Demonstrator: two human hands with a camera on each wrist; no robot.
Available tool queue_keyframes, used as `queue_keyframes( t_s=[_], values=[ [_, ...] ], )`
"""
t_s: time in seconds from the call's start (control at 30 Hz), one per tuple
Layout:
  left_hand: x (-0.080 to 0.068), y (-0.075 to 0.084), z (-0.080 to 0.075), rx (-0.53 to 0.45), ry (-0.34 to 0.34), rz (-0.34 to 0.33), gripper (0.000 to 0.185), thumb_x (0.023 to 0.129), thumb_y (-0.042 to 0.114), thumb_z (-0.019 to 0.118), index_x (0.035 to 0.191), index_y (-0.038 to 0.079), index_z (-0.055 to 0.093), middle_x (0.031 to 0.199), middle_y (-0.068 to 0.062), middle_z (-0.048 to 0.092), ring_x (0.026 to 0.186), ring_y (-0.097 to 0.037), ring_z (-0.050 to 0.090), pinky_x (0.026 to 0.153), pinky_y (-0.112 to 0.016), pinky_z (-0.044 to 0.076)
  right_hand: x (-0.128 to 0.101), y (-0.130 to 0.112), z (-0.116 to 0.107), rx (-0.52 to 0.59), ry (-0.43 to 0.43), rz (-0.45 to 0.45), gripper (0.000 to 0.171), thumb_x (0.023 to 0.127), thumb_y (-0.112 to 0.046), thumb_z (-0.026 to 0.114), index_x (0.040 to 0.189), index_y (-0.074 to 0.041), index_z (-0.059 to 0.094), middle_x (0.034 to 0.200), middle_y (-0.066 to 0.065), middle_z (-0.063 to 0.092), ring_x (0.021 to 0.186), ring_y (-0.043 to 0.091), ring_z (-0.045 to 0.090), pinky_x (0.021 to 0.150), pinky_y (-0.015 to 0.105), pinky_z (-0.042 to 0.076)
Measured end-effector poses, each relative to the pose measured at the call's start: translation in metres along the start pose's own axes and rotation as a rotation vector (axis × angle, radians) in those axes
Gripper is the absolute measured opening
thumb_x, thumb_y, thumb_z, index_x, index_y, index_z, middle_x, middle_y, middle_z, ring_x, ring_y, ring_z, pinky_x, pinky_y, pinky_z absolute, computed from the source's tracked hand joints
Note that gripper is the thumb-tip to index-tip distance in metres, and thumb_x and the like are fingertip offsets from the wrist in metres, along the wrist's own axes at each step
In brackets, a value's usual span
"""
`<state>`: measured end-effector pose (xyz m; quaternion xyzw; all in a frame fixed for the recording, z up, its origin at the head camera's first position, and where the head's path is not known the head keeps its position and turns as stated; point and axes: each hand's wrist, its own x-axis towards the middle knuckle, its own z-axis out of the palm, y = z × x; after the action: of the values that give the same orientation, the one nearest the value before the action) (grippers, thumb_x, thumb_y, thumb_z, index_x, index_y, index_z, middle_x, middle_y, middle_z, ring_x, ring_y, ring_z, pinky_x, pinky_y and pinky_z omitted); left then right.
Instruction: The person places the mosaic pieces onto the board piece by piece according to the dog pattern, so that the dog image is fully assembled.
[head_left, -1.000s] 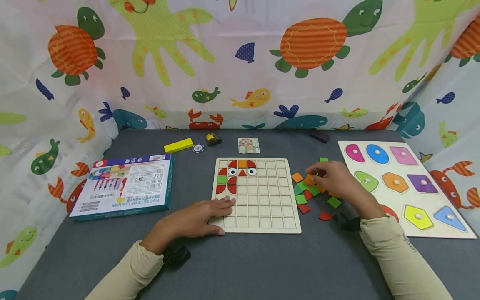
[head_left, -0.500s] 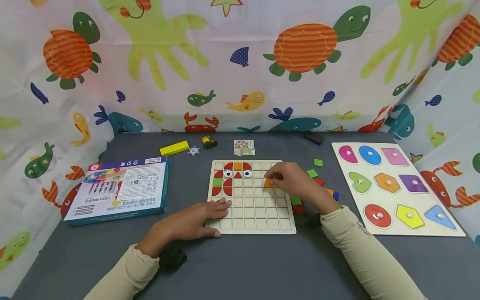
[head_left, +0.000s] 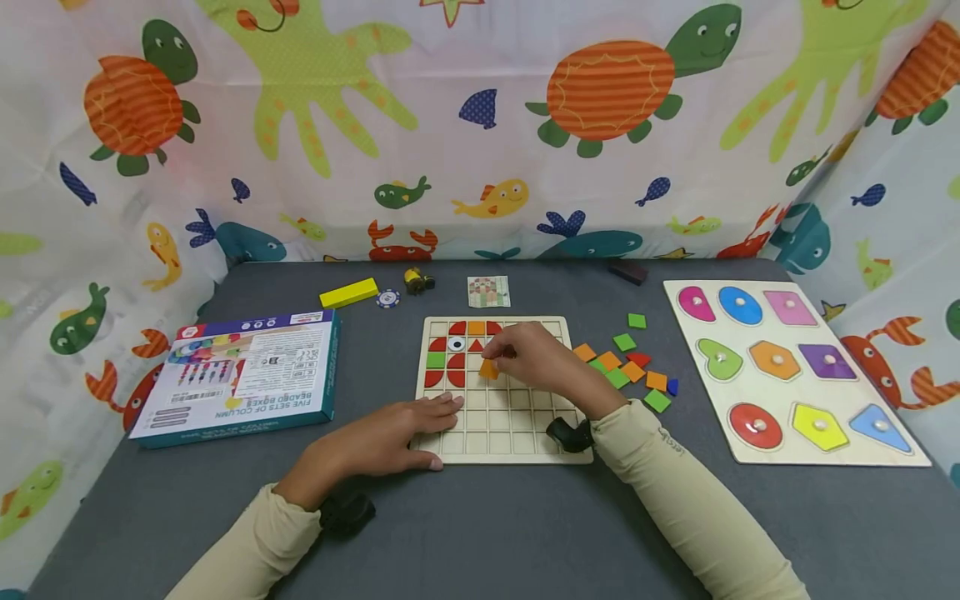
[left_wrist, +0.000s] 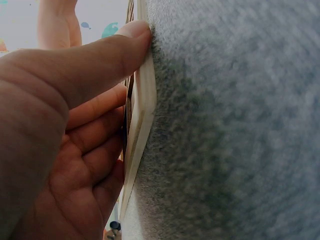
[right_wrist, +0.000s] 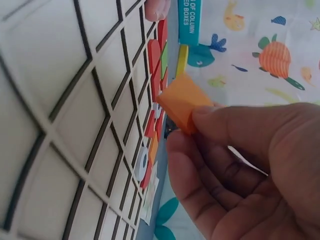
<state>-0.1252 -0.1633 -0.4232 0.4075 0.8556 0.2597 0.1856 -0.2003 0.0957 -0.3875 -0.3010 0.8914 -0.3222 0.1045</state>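
A light wooden grid board (head_left: 525, 425) lies on the grey table, its top left squares filled with red, green and orange tiles and round eye tiles (head_left: 456, 343). Between thumb and fingers my right hand (head_left: 531, 357) pinches an orange square tile (right_wrist: 182, 97), held over the board just right of the filled squares. My left hand (head_left: 408, 429) rests on the board's lower left part with fingers extended; in the left wrist view the thumb (left_wrist: 135, 30) lies along the board's edge (left_wrist: 145, 100).
Loose orange, green, red and blue tiles (head_left: 633, 371) lie right of the board. Further right is a shape puzzle (head_left: 750, 450); a boxed set (head_left: 247, 375) lies left. Behind stand a yellow block (head_left: 348, 293), a poker chip (head_left: 387, 298), a small picture card (head_left: 488, 292) and a dark block (head_left: 627, 272).
My right hand has picked up the orange tile from the loose pile and carried it left over the board. The left hand stays on the board.
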Motion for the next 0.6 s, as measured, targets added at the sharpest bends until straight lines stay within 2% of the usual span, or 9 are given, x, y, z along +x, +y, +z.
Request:
queue_keyframes(
  t_s=[0.27,0.6],
  values=[
    [-0.004,-0.002,0.001,0.0,-0.006,-0.004,0.064,0.092,0.028,0.07,0.146,0.006,0.043,0.157,-0.002,0.029,0.145,-0.02,0.021,0.11,-0.047,0.029,0.017,-0.005,0.009,-0.02,-0.077,-0.05,0.017,0.091,0.001,0.063,0.102,-0.003,0.075,0.1,0.004,0.071,0.091,0.016,0.063,0.082,0.032,0.052],
    [-0.002,-0.002,-0.001,0.009,-0.002,0.01,0.065,0.091,0.029,0.07,0.145,0.006,0.045,0.156,-0.004,0.03,0.144,-0.02,0.022,0.11,-0.047,0.029,0.027,-0.004,0.018,-0.074,-0.155,-0.064,0.017,0.09,0.001,0.064,0.099,-0.005,0.076,0.095,0.001,0.07,0.084,0.015,0.061,0.08,0.029,0.051]
  ],
)
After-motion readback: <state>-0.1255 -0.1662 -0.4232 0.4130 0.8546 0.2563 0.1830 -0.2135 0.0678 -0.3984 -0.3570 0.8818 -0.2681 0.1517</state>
